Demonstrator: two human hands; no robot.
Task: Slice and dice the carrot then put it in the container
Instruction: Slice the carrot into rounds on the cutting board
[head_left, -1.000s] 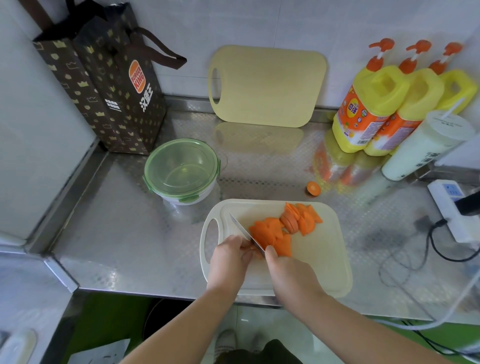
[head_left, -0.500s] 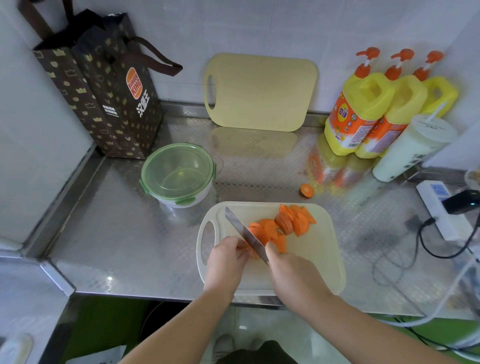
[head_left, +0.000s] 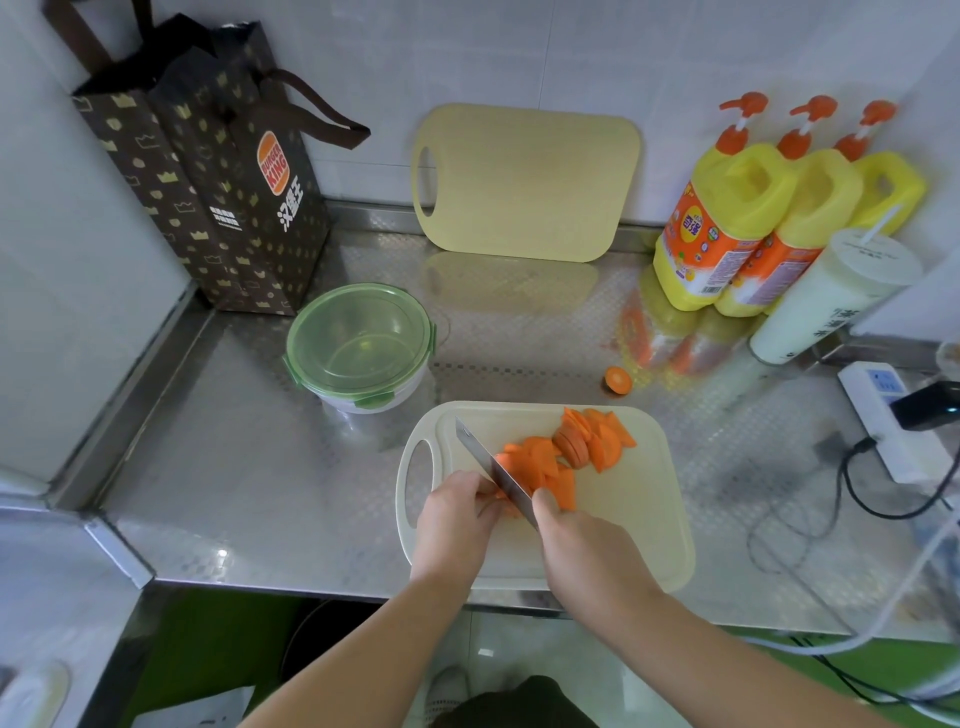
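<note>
Close to the front lip of the embossed stainless-steel counter (head_left: 249, 493): a cream rounded-rectangle plastic cutting board (head_left: 639, 530), handle slot to the left; open steel to its left, black cables and a white power strip (head_left: 893, 421) to its right; bare board right of the pile and nearer than it. On the board's far half, flat orange carrot slices (head_left: 550, 462), rounds and half-moons overlapping, strung in a line from near-left to far-right. Across the near end of that line, a narrow steel knife (head_left: 488, 462), long axis near-right to far-left, tip toward the round clear container (head_left: 358, 338) with its green clip-on lid in place; just beyond the board's far-left corner, not touching. At the blade's left face, left hand (head_left: 452, 519), fingers curled down onto slices, pinning them to the board. Behind the blade, right hand (head_left: 582, 540) wrapped around the knife's handle, handle itself hidden, one fingertip up against the blade. On the steel past the far edge, one carrot end stub (head_left: 617, 380); against the tiled wall, a smooth pale-yellow board (head_left: 524, 182) leaning upright.
</note>
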